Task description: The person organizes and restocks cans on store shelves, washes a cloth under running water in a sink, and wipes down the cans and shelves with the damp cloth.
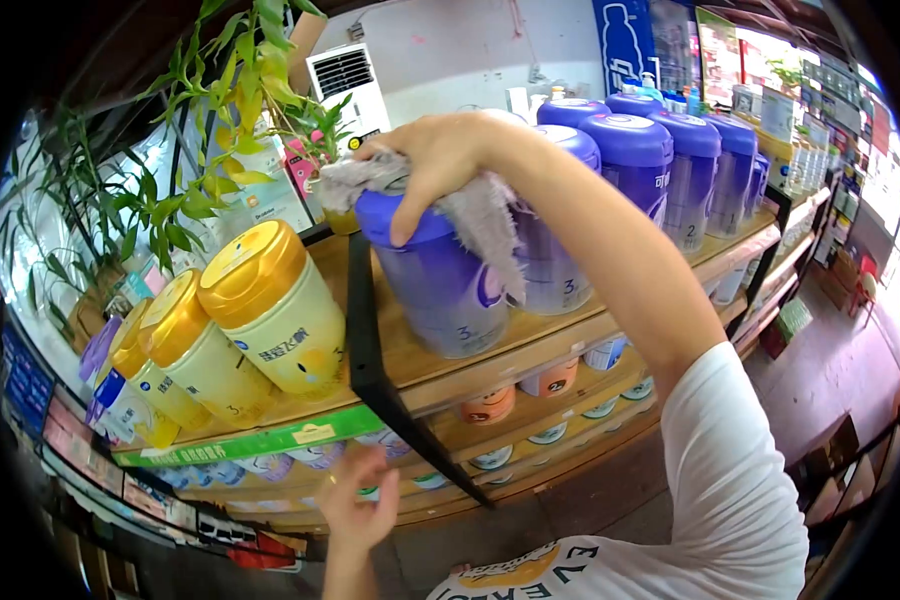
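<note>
My right hand (435,160) is bent over the top of a purple canister (440,290) marked 3, its fingers closed on a fluffy grey cloth (490,225). The cloth drapes over the purple lid and hangs down the canister's right side. My thumb presses on the lid's front. Lower down, in front of the shelf edge, my left hand (358,505) holds nothing that I can see. Its fingers are loosely bent and apart. Just right of the cloth stands another purple canister (558,265), partly hidden by my forearm.
Yellow canisters with gold lids (255,275) stand left of a black shelf post (370,350). More purple canisters (630,150) line the wooden shelf to the right. Lower shelves hold orange-labelled tins (550,380). A leafy plant (240,90) hangs over the left side.
</note>
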`<control>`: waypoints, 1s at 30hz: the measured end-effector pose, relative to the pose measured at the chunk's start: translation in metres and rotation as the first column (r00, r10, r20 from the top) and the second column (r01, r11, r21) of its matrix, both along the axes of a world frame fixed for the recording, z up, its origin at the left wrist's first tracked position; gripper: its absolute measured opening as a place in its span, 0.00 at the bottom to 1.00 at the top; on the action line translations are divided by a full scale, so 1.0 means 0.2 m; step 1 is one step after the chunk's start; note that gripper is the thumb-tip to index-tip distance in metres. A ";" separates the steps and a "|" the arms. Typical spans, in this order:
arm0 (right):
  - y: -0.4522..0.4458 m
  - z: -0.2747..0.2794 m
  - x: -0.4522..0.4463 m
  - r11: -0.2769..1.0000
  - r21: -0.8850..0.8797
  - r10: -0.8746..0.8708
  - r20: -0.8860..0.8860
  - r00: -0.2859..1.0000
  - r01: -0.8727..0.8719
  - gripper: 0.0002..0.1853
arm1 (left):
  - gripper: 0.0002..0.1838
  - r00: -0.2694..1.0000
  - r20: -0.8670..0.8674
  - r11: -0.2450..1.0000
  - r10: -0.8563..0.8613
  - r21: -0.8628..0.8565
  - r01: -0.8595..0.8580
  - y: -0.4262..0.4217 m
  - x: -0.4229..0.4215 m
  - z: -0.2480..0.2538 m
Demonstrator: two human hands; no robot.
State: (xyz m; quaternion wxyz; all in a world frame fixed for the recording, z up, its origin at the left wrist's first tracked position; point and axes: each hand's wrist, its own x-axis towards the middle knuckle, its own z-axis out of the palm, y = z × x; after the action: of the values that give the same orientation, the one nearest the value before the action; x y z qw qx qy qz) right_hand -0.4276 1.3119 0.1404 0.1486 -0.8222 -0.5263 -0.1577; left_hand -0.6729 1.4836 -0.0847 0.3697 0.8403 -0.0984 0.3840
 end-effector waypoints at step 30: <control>0.23 0.13 0.63 0.898 -0.439 -0.060 -0.128 0.990 -0.002 0.44 | 0.20 0.942 0.332 0.959 -0.035 0.278 -0.062 0.01 0.65 0.33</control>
State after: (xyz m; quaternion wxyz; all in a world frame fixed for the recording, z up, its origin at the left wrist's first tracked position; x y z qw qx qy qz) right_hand -0.3021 1.3575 0.1673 -0.0063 -0.8513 -0.5243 0.0198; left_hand -0.5432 1.4862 -0.0189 0.2203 0.8081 -0.2079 0.5052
